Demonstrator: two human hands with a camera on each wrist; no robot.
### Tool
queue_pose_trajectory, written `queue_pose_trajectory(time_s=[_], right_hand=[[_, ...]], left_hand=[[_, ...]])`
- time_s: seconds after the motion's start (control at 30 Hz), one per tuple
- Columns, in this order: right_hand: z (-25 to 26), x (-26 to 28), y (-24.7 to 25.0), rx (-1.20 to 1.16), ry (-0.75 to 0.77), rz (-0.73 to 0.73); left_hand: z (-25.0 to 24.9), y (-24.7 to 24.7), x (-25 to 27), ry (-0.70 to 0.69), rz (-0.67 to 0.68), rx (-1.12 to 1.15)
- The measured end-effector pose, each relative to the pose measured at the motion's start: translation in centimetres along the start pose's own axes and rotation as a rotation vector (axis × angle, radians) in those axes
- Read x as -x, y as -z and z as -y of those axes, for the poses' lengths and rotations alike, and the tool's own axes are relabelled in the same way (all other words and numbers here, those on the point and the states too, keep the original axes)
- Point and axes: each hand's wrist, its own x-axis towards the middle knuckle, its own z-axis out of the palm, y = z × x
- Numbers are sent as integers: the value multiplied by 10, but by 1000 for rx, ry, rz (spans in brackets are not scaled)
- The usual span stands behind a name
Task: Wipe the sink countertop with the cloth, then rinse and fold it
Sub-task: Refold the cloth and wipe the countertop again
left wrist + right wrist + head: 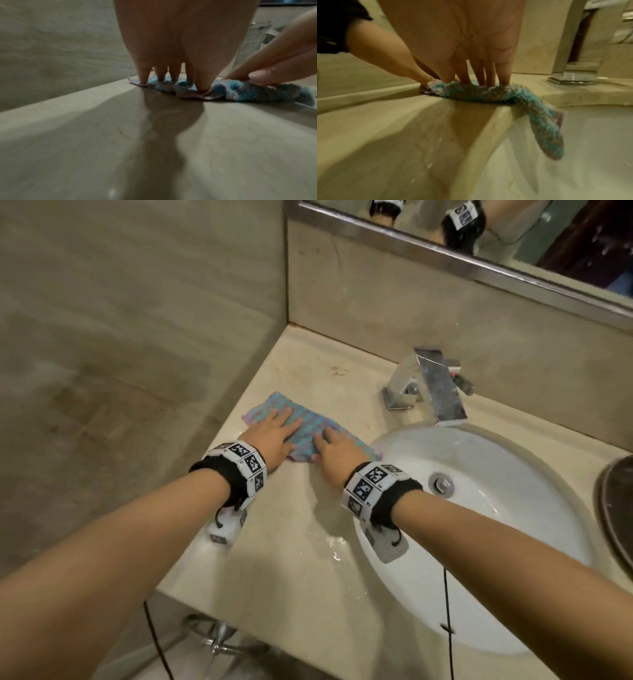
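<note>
A blue and pink cloth (310, 424) lies spread on the beige countertop (291, 559), left of the white sink (513, 559). My left hand (286, 421) lies flat on the cloth's left part with its fingers straight. My right hand (325, 438) presses the near right part, fingers also straight. In the left wrist view the left fingertips (202, 86) push down into the cloth (240, 93), with the right hand (260, 76) beside them. In the right wrist view the right hand (481, 81) pins the cloth (479, 93), whose right end hangs over the sink rim (503, 112).
A chrome faucet (435, 385) stands behind the sink. Water drops (334, 542) lie on the counter near the basin's left rim. A tiled wall meets the counter at the back under a mirror (513, 234). A dark round object (616, 508) sits at the right edge.
</note>
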Motion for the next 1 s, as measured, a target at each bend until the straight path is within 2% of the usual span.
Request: queue_pose_trajectory(time_s=[0.1, 0.17, 0.37, 0.7, 0.87, 1.0], right_hand=[[-17, -15, 4, -50, -49, 49], [-29, -24, 2, -55, -73, 66], [-48, -51, 9, -85, -106, -18], [-69, -110, 36, -115, -169, -137], [-78, -138, 50, -138, -149, -106], [-79, -144, 53, -113, -203, -106]], left_hand=[[-1, 5, -15, 56, -62, -75], [-1, 8, -29, 81, -47, -70], [5, 25, -75, 56, 26, -26], [5, 63, -139, 58, 34, -37], [7, 75, -166, 58, 35, -53], [9, 78, -173, 46, 52, -65]])
